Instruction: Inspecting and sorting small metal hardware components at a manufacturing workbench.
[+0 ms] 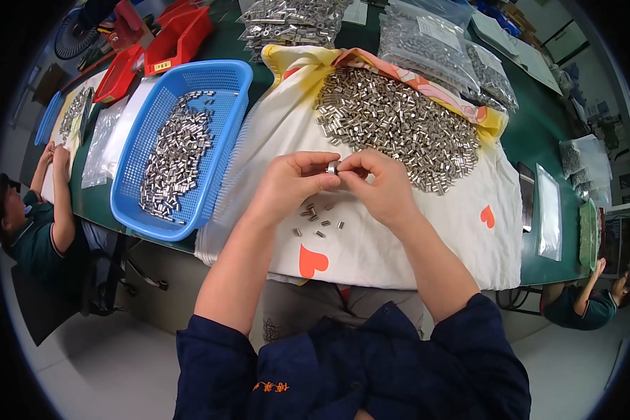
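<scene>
A small shiny metal sleeve (332, 167) is pinched between the fingertips of my left hand (287, 185) and my right hand (385, 185), which meet over the cloth. My left thumb and forefinger grip its left side. My right fingers close on the other side and partly hide it. Several loose metal sleeves (321, 234) lie scattered on the white cloth (259, 161) beneath my hands. Beyond them, a big heap of the same short tubes (399, 119) spreads over the cloth, its far edge bordered by a yellow and red fold.
A blue perforated basket (124, 185) with more metal sleeves stands at my left. Bagged metal parts (427, 45) line the far side of the green table (518, 140). Red bins (178, 38) sit at the far left. Two other people work at the left (45, 217) and right (588, 304).
</scene>
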Action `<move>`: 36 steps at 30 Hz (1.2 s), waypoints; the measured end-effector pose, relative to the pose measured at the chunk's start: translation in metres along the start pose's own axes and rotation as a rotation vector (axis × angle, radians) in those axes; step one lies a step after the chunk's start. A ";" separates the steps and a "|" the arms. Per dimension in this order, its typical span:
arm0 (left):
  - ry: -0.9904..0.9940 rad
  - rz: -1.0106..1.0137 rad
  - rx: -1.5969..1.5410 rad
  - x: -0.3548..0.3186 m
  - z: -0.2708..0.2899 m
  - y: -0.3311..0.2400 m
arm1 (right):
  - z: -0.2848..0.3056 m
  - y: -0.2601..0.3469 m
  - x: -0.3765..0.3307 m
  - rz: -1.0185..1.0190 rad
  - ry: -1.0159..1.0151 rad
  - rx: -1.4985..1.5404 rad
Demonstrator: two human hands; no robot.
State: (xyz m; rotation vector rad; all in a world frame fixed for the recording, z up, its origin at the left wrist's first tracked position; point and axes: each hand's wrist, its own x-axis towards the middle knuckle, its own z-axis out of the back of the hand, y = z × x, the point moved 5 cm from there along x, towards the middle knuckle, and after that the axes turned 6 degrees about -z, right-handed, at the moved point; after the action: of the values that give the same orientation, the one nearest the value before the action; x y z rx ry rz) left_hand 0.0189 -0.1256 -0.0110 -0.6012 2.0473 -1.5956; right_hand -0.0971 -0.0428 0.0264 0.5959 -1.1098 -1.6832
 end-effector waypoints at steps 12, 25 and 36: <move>0.087 0.018 0.039 -0.003 -0.003 -0.003 | 0.013 -0.022 0.011 -0.199 0.075 0.091; 0.126 0.001 0.044 -0.002 -0.008 0.000 | 0.000 -0.021 0.017 0.156 -0.225 -0.672; 0.102 0.018 0.024 -0.001 -0.006 -0.002 | 0.002 -0.016 0.010 0.144 -0.184 -0.670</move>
State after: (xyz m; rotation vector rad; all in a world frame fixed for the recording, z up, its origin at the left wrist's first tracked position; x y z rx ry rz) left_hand 0.0160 -0.1209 -0.0076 -0.5009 2.0971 -1.6700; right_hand -0.1100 -0.0494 0.0140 -0.0641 -0.6234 -1.8651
